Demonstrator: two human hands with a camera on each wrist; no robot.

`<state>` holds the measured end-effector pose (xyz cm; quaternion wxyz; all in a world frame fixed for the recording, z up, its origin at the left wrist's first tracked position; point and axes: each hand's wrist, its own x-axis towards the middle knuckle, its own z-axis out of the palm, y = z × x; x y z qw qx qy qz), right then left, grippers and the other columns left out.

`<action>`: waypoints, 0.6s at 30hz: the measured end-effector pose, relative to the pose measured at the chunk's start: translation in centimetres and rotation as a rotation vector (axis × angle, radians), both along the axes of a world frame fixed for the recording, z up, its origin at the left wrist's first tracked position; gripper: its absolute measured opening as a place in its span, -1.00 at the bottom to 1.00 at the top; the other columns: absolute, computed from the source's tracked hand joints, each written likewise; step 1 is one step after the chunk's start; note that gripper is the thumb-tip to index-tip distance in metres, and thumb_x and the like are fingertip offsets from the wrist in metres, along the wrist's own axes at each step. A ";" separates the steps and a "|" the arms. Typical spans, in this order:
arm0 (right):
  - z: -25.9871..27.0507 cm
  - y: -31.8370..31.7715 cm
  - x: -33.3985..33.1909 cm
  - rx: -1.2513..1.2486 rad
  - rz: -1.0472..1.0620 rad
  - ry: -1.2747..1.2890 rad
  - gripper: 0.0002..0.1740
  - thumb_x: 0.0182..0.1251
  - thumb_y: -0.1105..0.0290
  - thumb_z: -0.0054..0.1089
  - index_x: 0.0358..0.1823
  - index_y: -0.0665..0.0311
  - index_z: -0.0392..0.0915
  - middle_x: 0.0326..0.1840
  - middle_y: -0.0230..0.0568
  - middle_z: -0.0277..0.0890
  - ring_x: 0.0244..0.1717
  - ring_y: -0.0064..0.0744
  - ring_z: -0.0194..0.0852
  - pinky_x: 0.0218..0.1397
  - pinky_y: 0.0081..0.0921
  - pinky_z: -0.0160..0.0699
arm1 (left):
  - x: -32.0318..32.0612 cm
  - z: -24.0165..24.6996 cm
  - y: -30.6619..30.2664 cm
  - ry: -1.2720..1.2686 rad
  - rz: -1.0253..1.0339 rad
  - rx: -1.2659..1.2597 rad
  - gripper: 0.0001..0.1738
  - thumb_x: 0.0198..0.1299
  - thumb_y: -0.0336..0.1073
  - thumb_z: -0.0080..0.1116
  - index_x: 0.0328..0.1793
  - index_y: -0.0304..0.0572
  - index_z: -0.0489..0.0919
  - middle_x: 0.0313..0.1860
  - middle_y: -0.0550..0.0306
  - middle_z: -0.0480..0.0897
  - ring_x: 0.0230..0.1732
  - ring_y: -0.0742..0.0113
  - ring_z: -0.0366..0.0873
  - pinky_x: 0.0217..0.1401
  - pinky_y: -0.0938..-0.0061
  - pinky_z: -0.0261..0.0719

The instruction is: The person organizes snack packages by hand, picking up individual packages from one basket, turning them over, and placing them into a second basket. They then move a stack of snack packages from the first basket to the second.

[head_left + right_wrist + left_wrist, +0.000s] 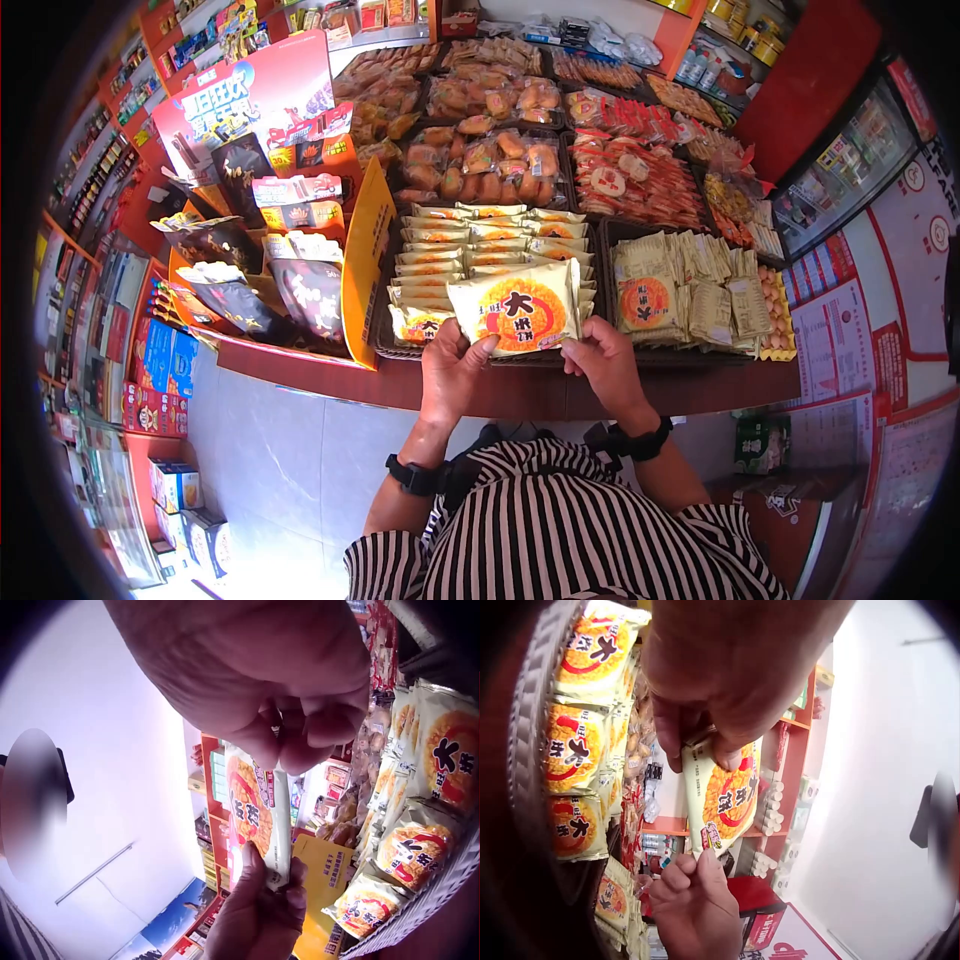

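A cream packet of rice crackers (522, 308) with an orange cracker picture is held up over the front of a dark basket (385, 338). My left hand (452, 372) pinches its lower left corner, thumb on the printed face. At the lower right corner, my right hand (608, 368) pinches the edge between thumb and curled fingers. Both wrist views show the packet between the two hands, the left thumb (253, 862) across its front. Behind it, rows of matching packets (430, 240) fill the basket; its front middle is hidden by the held packet.
To the right sits a basket of smaller cream packets (700, 290), with eggs (778, 310) beyond. A yellow-edged display box (365, 270) of dark pouches stands left. Trays of bagged bread (490, 165) and red-wrapped snacks (635, 180) lie farther back. The brown counter edge (560, 390) runs in front.
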<state>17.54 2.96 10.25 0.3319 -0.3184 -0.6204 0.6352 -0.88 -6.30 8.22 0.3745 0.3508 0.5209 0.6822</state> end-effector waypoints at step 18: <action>-1.9 5.9 4.3 0.212 -0.031 -0.204 -0.77 0.15 0.47 0.25 -0.18 0.34 0.47 -0.44 -0.50 0.38 -0.50 -0.79 0.24 -0.44 -0.74 0.28 | 1.6 -2.4 4.8 0.013 -0.296 -0.047 -0.69 0.16 -0.64 0.07 0.05 -0.32 0.44 -0.04 0.18 0.61 -0.01 0.57 0.47 0.05 0.60 0.44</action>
